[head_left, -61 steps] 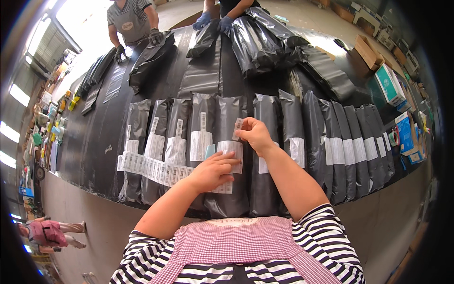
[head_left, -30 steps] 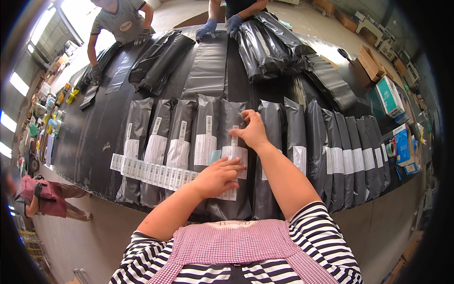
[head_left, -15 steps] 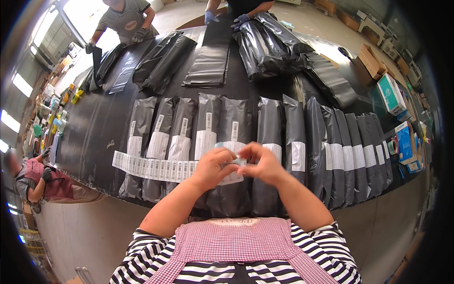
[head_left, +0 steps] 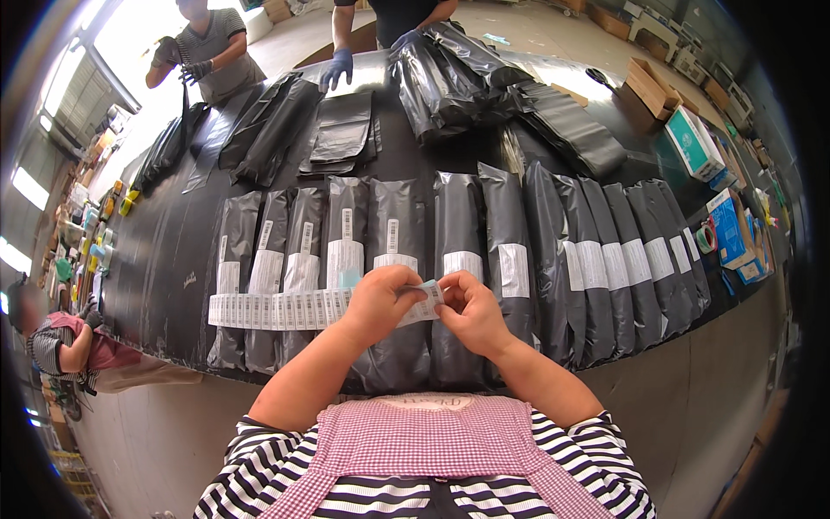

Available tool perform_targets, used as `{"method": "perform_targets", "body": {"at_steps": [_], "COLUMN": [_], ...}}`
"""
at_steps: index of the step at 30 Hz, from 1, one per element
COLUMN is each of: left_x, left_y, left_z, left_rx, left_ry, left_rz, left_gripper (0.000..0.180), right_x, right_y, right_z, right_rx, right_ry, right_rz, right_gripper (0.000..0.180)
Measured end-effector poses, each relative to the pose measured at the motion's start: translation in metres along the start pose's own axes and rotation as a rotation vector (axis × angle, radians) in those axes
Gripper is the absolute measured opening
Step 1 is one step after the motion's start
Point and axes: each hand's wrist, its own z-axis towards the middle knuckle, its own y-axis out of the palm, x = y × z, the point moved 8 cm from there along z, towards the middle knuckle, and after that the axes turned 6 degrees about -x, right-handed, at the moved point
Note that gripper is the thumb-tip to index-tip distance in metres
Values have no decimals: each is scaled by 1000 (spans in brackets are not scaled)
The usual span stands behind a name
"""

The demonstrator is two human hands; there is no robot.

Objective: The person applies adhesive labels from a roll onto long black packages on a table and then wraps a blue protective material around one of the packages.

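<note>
My left hand (head_left: 380,304) is closed on a long strip of barcode stickers (head_left: 270,310), which trails off to the left across several packages. The strip's end juts out between my hands with a bit of pale blue backing showing. Thumb and fingers of my right hand (head_left: 475,315) pinch that end. Beneath my hands, grey plastic-wrapped packages (head_left: 398,346) lie side by side in a row, each with a white label (head_left: 513,270). Those toward the left also carry a small barcode sticker (head_left: 392,235) above the label.
Across the black table (head_left: 156,268) lie a stack of flat black bags (head_left: 341,130), a heap of shiny black bags (head_left: 450,86) and more black packages (head_left: 277,130). Two gloved people stand there; another person (head_left: 73,337) is at far left. Boxes (head_left: 694,145) and tape (head_left: 706,238) sit right.
My fingers have shifted along the strip, and its end now shows between them. Across the table, the long black bag now lies folded, and the glove has let go of it. The view has shifted slightly.
</note>
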Motion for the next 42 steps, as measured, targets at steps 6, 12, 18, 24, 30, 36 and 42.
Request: {"method": "perform_targets", "body": {"at_steps": [6,12,18,24,30,36,42], "left_x": [9,-3,20,12,1,4,2], "left_y": [5,-3,64,95,85,82,81], "left_z": [6,13,19,4,-1,0,-1], "left_rx": [56,92,-429,-551,-536,-550,-549], "left_ry": [114,-87,338,394,363,323,343], "left_rz": [215,318,134,254,234,201,215], "left_gripper": [27,39,31,29,31,29,27], "right_x": [4,-9,1,31,40,37,26], "right_y": [-8,-52,-101,-101,-95,-92,-82], "right_z": [-1,16,80,110,117,114,109], "right_rx": [51,187,14,-20,-1,34,71], "right_ry": [51,-59,84,99,74,73,-25], "right_rz": [-46,-245,73,-103,-229,-255,-368], "right_gripper": [13,14,10,16,15,16,14]}}
